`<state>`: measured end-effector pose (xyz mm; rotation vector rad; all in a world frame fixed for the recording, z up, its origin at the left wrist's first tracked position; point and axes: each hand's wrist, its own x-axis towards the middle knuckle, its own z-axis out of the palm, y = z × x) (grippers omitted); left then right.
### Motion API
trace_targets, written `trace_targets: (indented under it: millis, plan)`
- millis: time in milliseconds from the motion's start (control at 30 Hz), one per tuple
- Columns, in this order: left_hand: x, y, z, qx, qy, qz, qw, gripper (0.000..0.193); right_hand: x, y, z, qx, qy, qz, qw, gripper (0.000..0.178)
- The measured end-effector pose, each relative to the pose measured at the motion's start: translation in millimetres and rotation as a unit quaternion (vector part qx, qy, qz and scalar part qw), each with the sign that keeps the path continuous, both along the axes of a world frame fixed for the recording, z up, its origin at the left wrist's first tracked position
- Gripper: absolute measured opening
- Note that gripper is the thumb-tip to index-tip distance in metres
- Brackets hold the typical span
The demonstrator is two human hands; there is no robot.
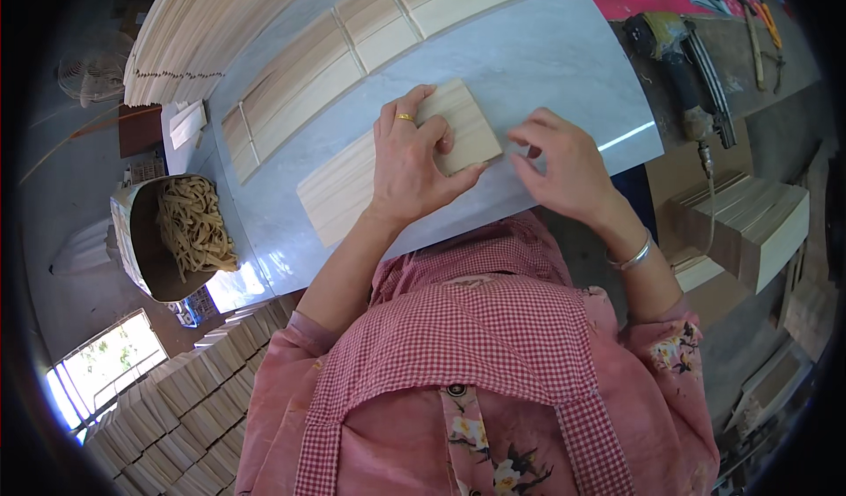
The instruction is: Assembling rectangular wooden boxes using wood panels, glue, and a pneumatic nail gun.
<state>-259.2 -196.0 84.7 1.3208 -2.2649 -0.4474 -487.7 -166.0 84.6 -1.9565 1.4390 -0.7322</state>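
A pale wooden board (339, 192) lies slantwise on the table in front of me. My left hand (414, 157) is closed over it, with fingers reaching to the far edge and the thumb along the near edge. Just off the board's right end is my right hand (560, 161). Its fingers are half curled, with a gap between them and the thumb, and I see nothing in them. A bracelet (633, 251) circles the right wrist.
Grooved wooden panels (370, 29) lie beyond the board on the grey table (564, 55). Thin boards (198, 29) are stacked far left, above a container (132, 232) of tan strips. A nail gun (683, 73) with a hose lies right, near stacked wood (749, 223).
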Motion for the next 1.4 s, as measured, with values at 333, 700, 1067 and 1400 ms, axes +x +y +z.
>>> trace_targets:
  millis: [333,700,1067,1400]
  plan:
    - [-2.3,-0.2,-2.7,-0.01,-0.003,-0.001,1.0,0.042,10.6,-10.1,2.0,-0.081,0.084,0.073,0.99,0.004]
    - [-2.4,0.1,-0.8,-0.005,-0.008,0.013,1.0,0.044,-23.8,-7.5,3.9,-0.017,0.082,-0.006,0.996,0.021]
    - [3.0,3.1,-5.0,-0.054,0.019,0.017,0.998,0.036,-217.2,-63.2,-46.5,-0.015,0.404,-0.239,0.883,0.059]
    - [4.8,-0.6,-11.6,-0.058,0.011,0.018,0.998,0.04,-129.1,-50.5,70.7,0.172,0.188,-0.299,0.92,0.034]
